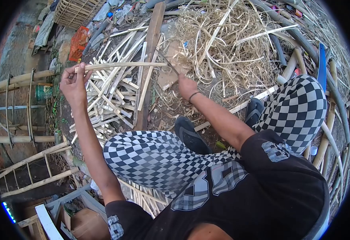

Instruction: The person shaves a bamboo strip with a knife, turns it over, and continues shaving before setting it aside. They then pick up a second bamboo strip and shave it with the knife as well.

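Note:
My left hand (73, 84) is closed around one end of a pale bamboo strip (123, 65), which stretches level to the right. The strip's far end meets the blade of a knife (172, 68). My right hand (187, 87) is wrapped round the knife's handle, which its fingers hide. Beneath the strip lies a loose pile of cut bamboo strips (105, 98). A long wooden plank (150, 48) runs beside that pile, under the held strip. Just beyond my right hand spreads a large heap of curly bamboo shavings (219, 48).
Sandals (191, 135) are on my feet, close to the work. A blue saw (322, 66) stands at the right, among bamboo poles (330, 120). At the upper left are an orange crate (78, 43) and a woven basket (77, 12). Bamboo frames (35, 156) lie to the left.

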Available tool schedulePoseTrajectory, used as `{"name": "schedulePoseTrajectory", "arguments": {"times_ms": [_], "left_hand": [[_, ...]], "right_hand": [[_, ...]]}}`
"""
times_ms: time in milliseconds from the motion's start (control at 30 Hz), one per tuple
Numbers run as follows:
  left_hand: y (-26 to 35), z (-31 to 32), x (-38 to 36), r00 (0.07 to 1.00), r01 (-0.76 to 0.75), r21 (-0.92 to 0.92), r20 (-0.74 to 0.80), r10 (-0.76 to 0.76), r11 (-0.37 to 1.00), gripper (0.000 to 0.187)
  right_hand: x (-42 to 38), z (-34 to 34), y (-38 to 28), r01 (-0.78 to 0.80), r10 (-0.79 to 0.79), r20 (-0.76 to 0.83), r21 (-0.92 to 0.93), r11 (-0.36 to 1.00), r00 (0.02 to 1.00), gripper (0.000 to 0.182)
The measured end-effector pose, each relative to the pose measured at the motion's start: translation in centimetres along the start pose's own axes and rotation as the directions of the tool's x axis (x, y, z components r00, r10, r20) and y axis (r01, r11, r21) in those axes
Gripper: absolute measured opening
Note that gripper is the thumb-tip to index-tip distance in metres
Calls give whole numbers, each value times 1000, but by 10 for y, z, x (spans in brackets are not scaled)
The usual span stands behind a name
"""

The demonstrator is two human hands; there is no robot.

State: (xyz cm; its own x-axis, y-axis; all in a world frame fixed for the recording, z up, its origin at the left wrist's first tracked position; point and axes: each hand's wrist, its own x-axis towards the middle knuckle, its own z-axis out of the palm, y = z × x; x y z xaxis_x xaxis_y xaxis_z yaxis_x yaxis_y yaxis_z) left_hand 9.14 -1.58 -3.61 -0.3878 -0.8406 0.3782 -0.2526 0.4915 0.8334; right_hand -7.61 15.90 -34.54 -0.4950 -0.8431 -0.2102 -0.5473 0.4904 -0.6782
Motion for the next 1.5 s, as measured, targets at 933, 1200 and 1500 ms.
{"name": "schedulePoseTrajectory", "arguments": {"times_ms": [933, 1200, 1500], "left_hand": [[12, 7, -3, 999, -46, -38, 5, 46, 998, 16], [-1, -3, -4, 1000, -22, -46, 12, 23, 999, 15], [-19, -11, -1, 989, 74, -306, 143, -31, 949, 22]], "right_hand": [[-30, -37, -73, 88, -96, 55, 127, 988, 994, 36], [-23, 26, 42, -19, 21, 67, -29, 999, 998, 29], [-8, 31, 51, -222, 174, 255, 173, 960, 951, 36]]}}
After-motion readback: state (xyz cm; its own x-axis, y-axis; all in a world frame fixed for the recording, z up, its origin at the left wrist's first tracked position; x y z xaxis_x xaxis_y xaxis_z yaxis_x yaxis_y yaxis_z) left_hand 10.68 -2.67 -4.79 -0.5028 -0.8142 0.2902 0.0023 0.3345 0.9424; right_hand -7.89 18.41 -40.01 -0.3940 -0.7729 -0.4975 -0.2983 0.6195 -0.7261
